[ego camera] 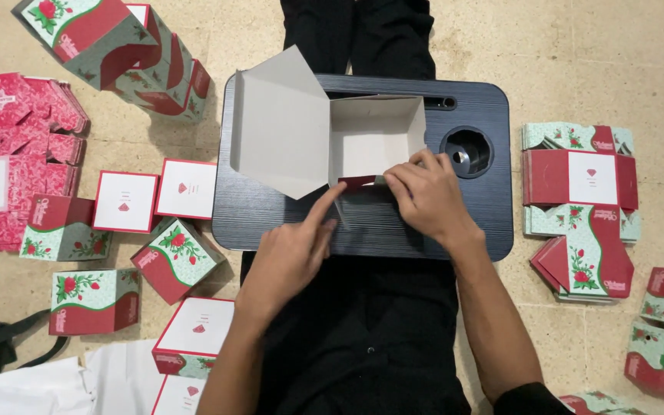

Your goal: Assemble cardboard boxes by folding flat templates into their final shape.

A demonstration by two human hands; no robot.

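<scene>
Beige tiled floor (593,61); person seated on it, black lap tray (393,223) across the legs, serving as counter. On the tray, left of its round cup hole (466,151), an open grey cardboard box (374,138), lid flap spread out to the left. Left hand (290,253) at the box's near edge, index finger stretched out onto the red front flap (356,183), other fingers curled. Right hand (428,196) at the same edge, fingers bent and pressing the flap down; exact pinch cannot be told. Left of the tray: finished red-and-green rose boxes (174,257) and a stack of flat pink cartons (9,154); right of the tray: flat unfolded cartons (578,177).
</scene>
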